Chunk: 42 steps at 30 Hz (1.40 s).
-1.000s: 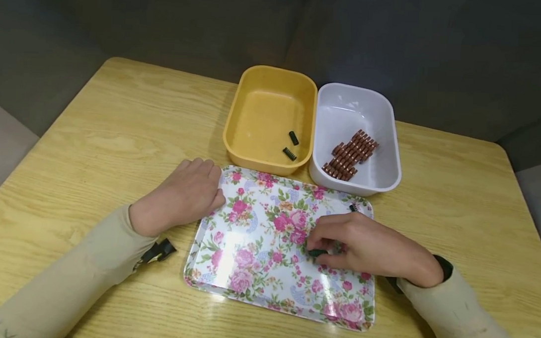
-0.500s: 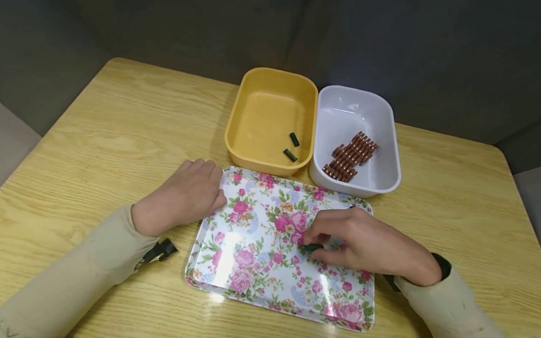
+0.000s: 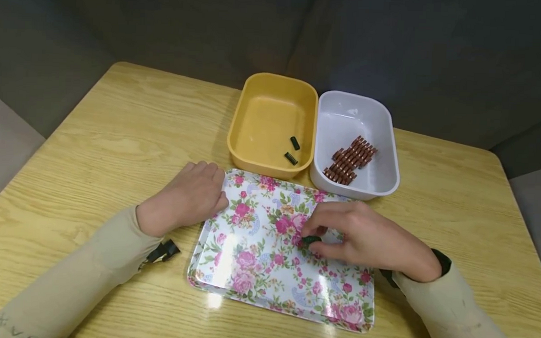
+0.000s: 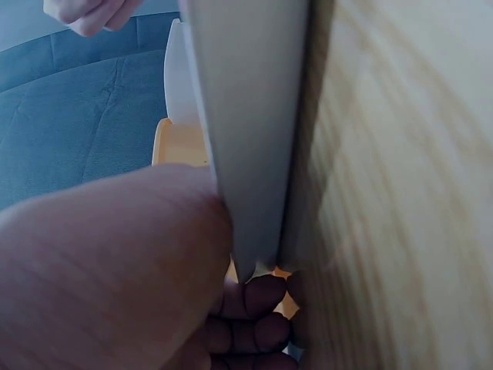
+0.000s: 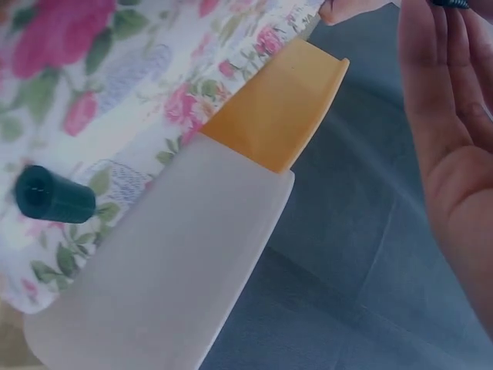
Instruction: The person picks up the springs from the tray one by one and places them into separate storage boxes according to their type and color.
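My left hand (image 3: 186,200) grips the left edge of a white tray with pink flowers (image 3: 245,260); in the left wrist view its fingertips (image 4: 266,297) curl at the tray's edge. Over the tray's middle right, my right hand (image 3: 362,237) pinches a small dark green spring (image 3: 311,239) between thumb and fingers. In the right wrist view, a second dark green spring (image 5: 54,196) lies on the tray near the far right corner, hidden behind the hand in the head view.
Behind the tray stands a yellow container (image 3: 248,165) with two dark green springs (image 3: 291,158) inside. A whitish container (image 3: 388,178) beside it holds several copper-brown ridged pieces (image 3: 349,159). All stand on a wood-grain table (image 3: 133,114) before a dark curtain (image 3: 203,32).
My right hand, pinching the green spring, has risen slightly and shifted a little left. The far-corner spring has gone behind it in the head view. My left hand keeps its grip on the tray.
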Each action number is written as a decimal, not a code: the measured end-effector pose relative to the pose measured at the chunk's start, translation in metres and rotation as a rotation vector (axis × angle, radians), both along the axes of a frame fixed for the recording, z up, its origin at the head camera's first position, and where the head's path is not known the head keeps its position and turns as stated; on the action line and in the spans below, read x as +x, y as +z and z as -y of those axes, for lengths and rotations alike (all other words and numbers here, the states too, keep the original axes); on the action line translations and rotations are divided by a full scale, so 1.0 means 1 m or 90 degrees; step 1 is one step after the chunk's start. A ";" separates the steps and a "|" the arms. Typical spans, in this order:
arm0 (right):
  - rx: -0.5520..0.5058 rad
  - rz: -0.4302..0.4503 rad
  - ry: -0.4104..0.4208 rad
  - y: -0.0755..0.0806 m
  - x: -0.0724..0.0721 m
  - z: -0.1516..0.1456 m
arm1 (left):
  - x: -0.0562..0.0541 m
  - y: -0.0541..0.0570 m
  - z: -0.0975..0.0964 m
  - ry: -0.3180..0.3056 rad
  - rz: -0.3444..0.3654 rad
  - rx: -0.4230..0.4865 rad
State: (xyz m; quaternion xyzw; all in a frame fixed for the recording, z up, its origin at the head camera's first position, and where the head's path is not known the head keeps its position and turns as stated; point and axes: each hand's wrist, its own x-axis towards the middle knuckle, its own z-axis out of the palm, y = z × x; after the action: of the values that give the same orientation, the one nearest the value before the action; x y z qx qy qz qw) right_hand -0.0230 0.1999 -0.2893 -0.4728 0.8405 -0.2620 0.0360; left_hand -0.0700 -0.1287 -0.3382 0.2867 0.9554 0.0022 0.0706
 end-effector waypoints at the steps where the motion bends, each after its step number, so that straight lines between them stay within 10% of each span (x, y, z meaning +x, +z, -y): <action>1: -0.003 -0.005 0.000 0.001 0.000 0.001 | 0.000 0.000 0.000 0.000 0.001 0.000; 42: -0.115 -0.045 -0.108 0.028 -0.040 0.031 | 0.001 0.001 0.001 -0.017 -0.020 0.016</action>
State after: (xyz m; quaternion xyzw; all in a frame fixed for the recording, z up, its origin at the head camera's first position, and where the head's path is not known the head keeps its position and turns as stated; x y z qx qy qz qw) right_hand -0.0626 0.1685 -0.2615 -0.4102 0.8511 -0.3224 -0.0586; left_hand -0.0686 -0.1294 -0.3371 0.2999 0.9525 0.0089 0.0517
